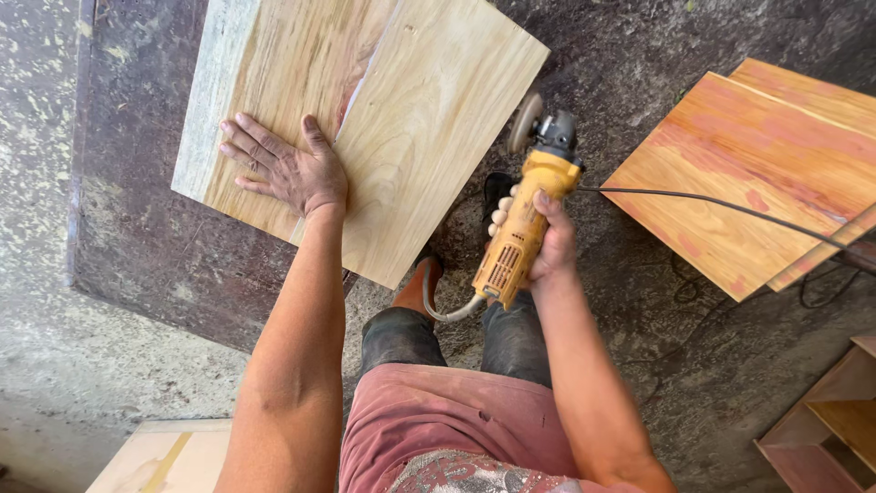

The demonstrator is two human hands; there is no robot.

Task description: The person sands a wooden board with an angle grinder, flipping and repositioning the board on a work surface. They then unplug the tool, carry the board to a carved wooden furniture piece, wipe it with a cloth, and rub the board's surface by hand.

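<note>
Left hand [290, 169], fingers spread flat, presses on the pale boards [365, 119] at upper centre. Right hand [538, 239] is closed around the yellow grinder [525, 219], its disc just beside the boards' right edge. Reddish panels [757, 173] lie at right, its cord [721, 205] crossing them.

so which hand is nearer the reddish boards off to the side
Right. The right hand grips the yellow grinder in the gap between the two stacks, beside the reddish boards. The left hand lies flat on the pale planks, farther away.
</note>
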